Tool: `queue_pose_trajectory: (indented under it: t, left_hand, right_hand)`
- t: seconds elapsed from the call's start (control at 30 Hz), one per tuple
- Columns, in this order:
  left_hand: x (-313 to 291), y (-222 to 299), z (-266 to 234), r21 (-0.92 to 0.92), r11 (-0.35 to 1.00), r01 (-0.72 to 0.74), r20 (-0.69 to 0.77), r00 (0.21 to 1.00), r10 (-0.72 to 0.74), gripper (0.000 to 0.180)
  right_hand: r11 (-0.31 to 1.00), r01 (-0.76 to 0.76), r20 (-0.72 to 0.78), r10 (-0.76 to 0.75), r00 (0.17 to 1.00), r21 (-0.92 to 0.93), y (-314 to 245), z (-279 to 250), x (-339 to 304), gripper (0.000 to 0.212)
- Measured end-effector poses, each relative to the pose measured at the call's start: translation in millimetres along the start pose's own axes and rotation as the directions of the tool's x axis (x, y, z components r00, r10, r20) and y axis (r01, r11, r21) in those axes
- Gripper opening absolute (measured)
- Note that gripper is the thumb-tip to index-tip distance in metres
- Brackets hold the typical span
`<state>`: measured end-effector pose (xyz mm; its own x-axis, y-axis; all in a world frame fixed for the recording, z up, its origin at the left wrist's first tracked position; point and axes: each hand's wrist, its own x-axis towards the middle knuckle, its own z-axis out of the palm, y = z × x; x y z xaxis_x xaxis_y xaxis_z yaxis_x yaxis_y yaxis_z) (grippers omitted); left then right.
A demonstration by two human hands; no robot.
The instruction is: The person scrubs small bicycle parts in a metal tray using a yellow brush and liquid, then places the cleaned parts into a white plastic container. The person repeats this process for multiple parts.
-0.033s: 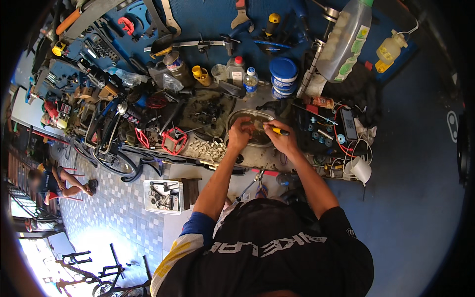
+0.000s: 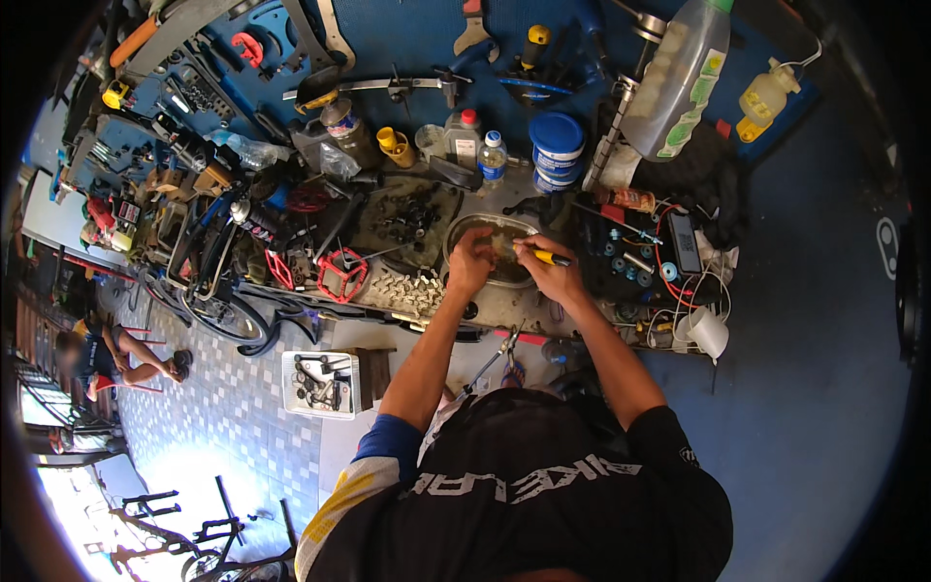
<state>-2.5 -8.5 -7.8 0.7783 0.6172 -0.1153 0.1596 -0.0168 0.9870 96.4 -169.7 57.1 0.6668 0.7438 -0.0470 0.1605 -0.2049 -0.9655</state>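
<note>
My left hand (image 2: 471,260) is over the left side of an oval basin (image 2: 449,233) on the workbench, its fingers curled together. What it holds, if anything, is too small and dark to make out. My right hand (image 2: 553,270) is closed round a slim tool with a yellow-and-black handle (image 2: 553,258). The tool's working end points toward the left hand and is hard to see, so its kind cannot be told. Murky brown liquid (image 2: 506,242) seems to lie in the basin beneath both hands.
Small pale metal parts (image 2: 412,292) and a red pedal (image 2: 341,274) lie left of the basin. Behind stand a blue-lidded tub (image 2: 556,141) and a bottle (image 2: 492,155). Hardware and a white cup (image 2: 707,333) sit right. A parts bin (image 2: 320,385) stands lower left; a person (image 2: 116,354) sits farther off.
</note>
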Motion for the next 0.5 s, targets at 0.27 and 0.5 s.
queue_pose_trajectory:
  t: [0.27, 0.5]
  left_hand:
    - [-2.1, 33.1, 1.1, 0.186, 0.983, -0.007, 0.024, 1.0, 0.003, 0.043]
    - [4.1, 8.5, 1.1, 0.105, 0.994, -0.023, 0.009, 1.0, 0.022, 0.038]
  right_hand:
    - [0.999, 0.022, -0.083, -0.019, 0.996, 0.034, 0.0, -1.5, -2.2, 0.022]
    - [0.994, 0.08, -0.067, -0.085, 0.994, -0.077, -0.8, -0.5, 2.3, 0.021]
